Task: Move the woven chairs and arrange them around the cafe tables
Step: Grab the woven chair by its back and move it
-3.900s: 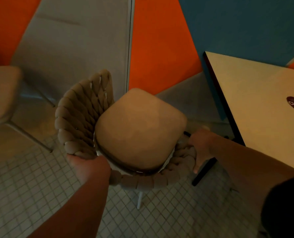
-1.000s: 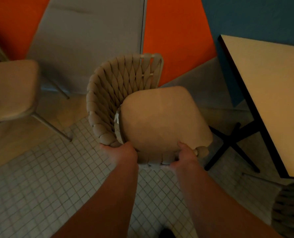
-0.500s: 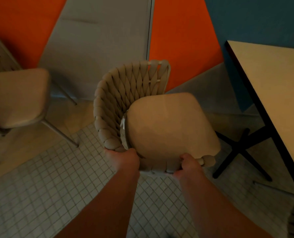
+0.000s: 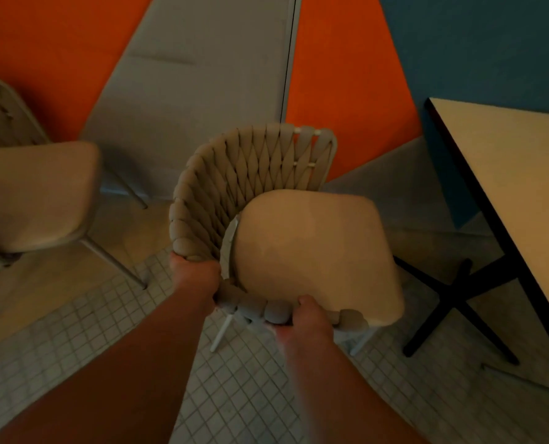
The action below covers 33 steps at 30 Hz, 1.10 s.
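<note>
1. Plainly, both hands are clamped on one chair. The left hand point(image 4: 196, 277) is curled round the thick braided rim where the back bends toward the person. The right hand point(image 4: 305, 318) grips the same rim farther along, fingers wrapped under it.
2. What they hold is the beige woven-rope chair point(image 4: 250, 174) with its tan seat cushion point(image 4: 311, 251). It sits near the wall, its open front turned toward the table on the right. Whether its pale legs touch the small-tiled white floor point(image 4: 90, 331) I cannot tell.
3. This looks like the placing step for this chair, brought near but not yet squared up. The next move probably calls for swinging the seat round to face the table edge, then sliding it in.
4. To the right is the cream square tabletop point(image 4: 507, 187) with a dark edge, on a black cross-shaped base point(image 4: 455, 299). On the left, well apart, stands a second woven chair with a tan cushion point(image 4: 32, 193).
5. The nearest foot of the base lies just beside the held chair's front corner and could catch a leg. The orange, grey and blue wall point(image 4: 58, 59) near the backrest may limit the swing.
</note>
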Each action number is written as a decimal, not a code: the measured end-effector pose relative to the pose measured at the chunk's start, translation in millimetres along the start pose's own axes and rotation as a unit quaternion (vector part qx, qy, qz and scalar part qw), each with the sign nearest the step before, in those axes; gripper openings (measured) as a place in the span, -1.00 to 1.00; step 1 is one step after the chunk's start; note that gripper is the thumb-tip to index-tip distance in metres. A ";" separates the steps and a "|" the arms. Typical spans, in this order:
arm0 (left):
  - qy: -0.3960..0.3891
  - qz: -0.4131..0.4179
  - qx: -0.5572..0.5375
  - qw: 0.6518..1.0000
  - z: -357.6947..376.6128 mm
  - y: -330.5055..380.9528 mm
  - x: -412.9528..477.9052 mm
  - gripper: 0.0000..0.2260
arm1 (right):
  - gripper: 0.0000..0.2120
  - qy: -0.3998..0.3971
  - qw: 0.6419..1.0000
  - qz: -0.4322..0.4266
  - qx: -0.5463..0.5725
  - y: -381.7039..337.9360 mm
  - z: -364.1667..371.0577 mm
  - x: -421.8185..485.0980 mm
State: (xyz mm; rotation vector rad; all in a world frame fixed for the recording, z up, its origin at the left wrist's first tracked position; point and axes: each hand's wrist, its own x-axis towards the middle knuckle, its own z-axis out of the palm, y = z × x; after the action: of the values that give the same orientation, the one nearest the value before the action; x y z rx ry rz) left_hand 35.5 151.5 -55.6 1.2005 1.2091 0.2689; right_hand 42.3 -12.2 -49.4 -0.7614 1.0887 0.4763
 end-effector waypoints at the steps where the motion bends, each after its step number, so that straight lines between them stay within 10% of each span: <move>1: -0.003 -0.002 0.004 1.000 2.4 0.5 3.3 -0.32 | -0.42 0.002 1.000 0.001 0.002 -1.4 2.8 1.5; 14: -0.029 -0.024 0.035 0.999 29.4 12.1 1.4 -0.39 | -0.43 -0.021 0.994 0.010 -0.103 -34.5 3.6 28.8; 19: -0.028 0.036 0.187 0.981 -4.7 20.6 -37.7 -0.06 | -0.25 -0.051 0.952 0.053 -0.298 -55.1 -20.8 -16.9; 23: -0.139 0.228 0.391 0.881 -37.9 41.9 -84.3 -0.06 | 0.15 -0.037 0.886 -0.102 -0.450 -86.3 -39.1 -71.2; 25: -0.171 0.286 0.526 0.783 -46.6 62.2 -105.9 -0.07 | 0.37 -0.040 0.806 -0.229 -0.545 -98.5 -42.0 -107.2; 29: -0.201 0.355 0.598 0.690 -51.4 102.0 -163.8 -0.07 | 0.14 -0.030 0.543 -0.409 -0.733 -126.3 -63.1 -161.5; 33: -0.203 0.374 0.651 0.628 -60.9 113.3 -205.6 -0.05 | 0.16 -0.032 0.465 -0.421 -0.778 -140.2 -82.9 -197.0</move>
State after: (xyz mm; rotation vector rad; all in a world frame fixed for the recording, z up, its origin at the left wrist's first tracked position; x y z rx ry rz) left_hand -51.3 85.1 160.9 2.8475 0.2385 -0.3953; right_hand 8.2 -163.6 153.7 -2.6938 -0.3077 0.5122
